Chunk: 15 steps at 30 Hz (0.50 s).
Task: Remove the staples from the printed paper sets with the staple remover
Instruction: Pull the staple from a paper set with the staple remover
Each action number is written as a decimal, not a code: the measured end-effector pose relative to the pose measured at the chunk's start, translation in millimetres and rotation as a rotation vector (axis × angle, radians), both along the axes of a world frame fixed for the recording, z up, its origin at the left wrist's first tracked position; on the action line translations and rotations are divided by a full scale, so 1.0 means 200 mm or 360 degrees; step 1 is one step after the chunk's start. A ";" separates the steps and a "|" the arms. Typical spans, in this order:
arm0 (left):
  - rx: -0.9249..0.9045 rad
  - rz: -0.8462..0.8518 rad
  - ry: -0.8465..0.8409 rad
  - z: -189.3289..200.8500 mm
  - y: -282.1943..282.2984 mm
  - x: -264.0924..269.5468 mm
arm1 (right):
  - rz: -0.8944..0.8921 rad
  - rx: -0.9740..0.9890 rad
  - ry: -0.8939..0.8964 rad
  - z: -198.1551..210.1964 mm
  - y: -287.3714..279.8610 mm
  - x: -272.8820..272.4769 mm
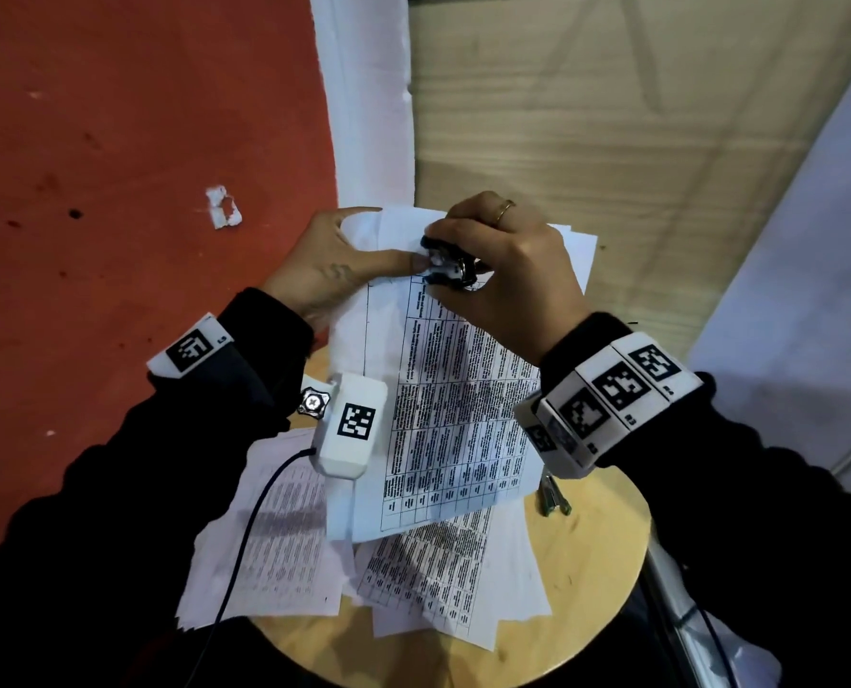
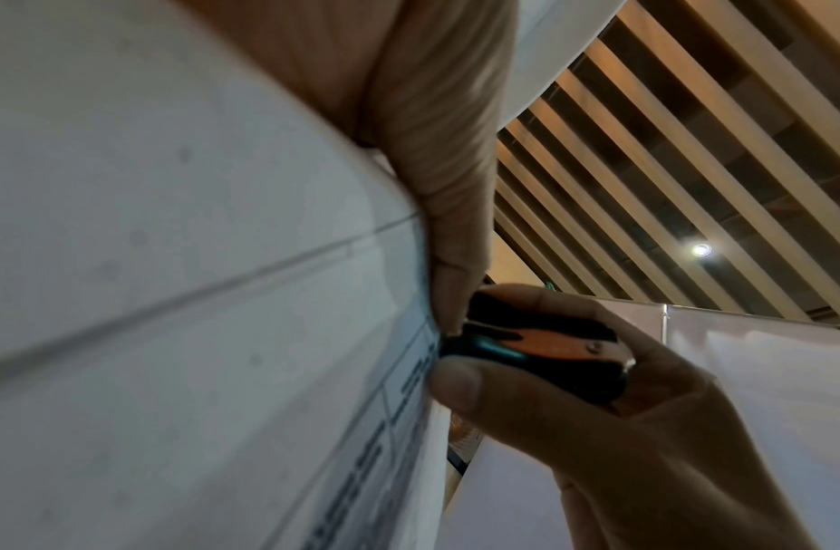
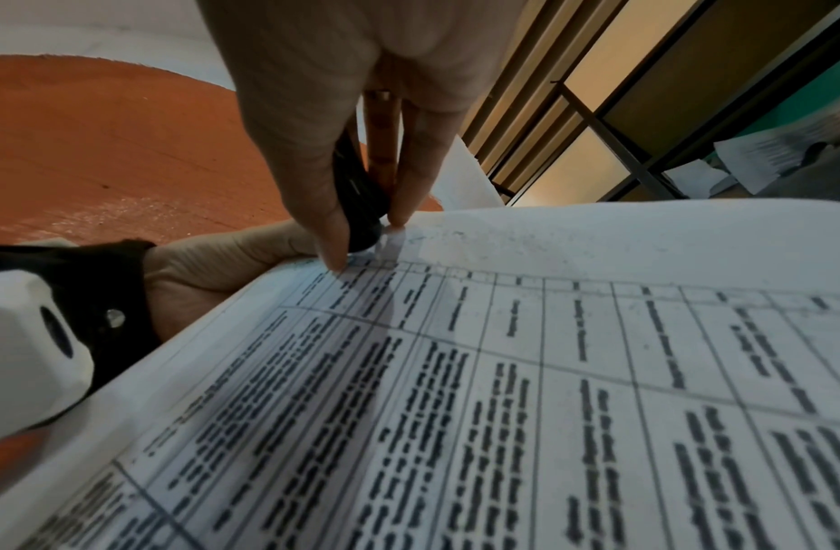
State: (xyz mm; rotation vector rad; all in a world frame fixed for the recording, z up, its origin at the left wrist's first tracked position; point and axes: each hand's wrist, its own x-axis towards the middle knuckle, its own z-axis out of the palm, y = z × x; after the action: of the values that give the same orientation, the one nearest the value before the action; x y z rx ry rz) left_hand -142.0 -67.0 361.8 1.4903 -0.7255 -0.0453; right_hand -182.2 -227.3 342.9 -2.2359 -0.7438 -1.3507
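Observation:
A stapled paper set (image 1: 455,394) printed with a table is held up above a round wooden stool (image 1: 597,548). My left hand (image 1: 336,260) pinches its top left corner, thumb on the front, fingers behind the sheets. My right hand (image 1: 502,270) grips the black staple remover (image 1: 445,265) and presses its claws against that corner beside my left thumb. In the left wrist view the staple remover (image 2: 540,349) shows black with an orange inlay, squeezed between thumb and fingers. In the right wrist view the staple remover (image 3: 359,193) meets the paper set (image 3: 502,372) at the corner. The staple itself is hidden.
More printed sheets (image 1: 284,538) lie in a loose pile on the stool. A metal stapler-like tool (image 1: 552,494) lies at the stool's right edge. A scrap of white paper (image 1: 223,207) lies on the red floor (image 1: 115,141). A white wall strip and wooden panel stand behind.

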 end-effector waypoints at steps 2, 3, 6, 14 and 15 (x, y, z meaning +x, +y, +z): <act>0.0001 -0.0012 0.0012 0.00 0.01 0.00 | -0.0021 -0.0039 -0.0024 0.00 0.01 0.00; -0.0010 -0.0015 0.0014 0.01 0.02 0.00 | -0.0031 -0.0043 -0.0028 0.01 0.01 0.00; -0.0044 -0.0033 0.0021 0.02 0.02 0.00 | -0.0072 -0.0036 -0.0045 0.01 0.02 0.01; -0.0029 -0.0123 0.0107 -0.01 0.01 0.01 | -0.0032 0.0020 -0.0002 -0.02 0.01 0.01; -0.0041 -0.0119 0.0119 -0.01 0.01 0.01 | -0.0010 0.0070 0.0019 -0.02 0.01 0.01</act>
State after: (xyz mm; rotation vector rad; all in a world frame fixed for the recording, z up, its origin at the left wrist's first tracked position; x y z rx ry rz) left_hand -139.4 -64.0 359.6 1.4291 -0.7184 -0.1470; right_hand -180.5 -224.6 339.0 -2.2121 -0.6969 -1.3423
